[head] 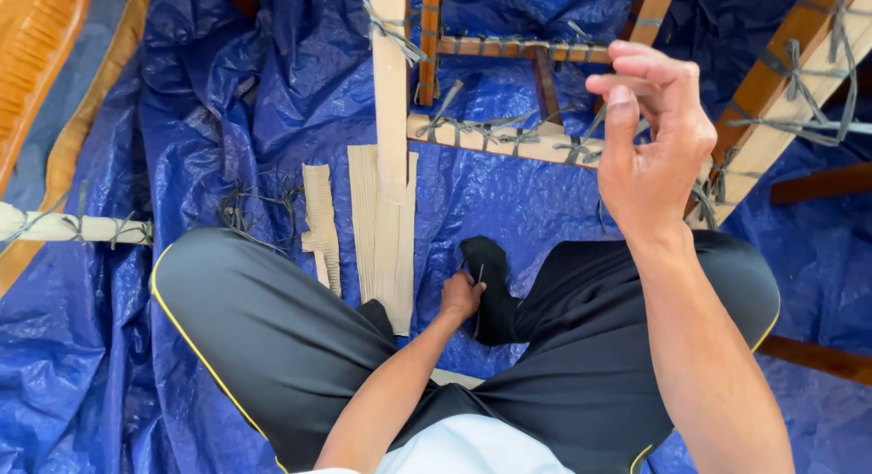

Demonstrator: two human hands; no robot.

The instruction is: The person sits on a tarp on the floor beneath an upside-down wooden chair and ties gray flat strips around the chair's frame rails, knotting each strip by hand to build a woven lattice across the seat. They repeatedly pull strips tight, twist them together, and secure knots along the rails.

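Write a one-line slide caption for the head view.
Seated on a blue tarp, left hand grips a thin strand by the foot, right hand raised before a wooden frame.

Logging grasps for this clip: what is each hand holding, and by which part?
Left hand pinches a thin dark strip at its lower end, by the black sock. Right hand is raised with fingers curled; any hold cannot be told.

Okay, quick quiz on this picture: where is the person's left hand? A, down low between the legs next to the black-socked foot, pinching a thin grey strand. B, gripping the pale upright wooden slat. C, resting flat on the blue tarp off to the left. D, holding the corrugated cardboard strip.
A: the left hand sits low beside the black-socked foot, closed on a thin grey strand, apart from the slat and the cardboard.
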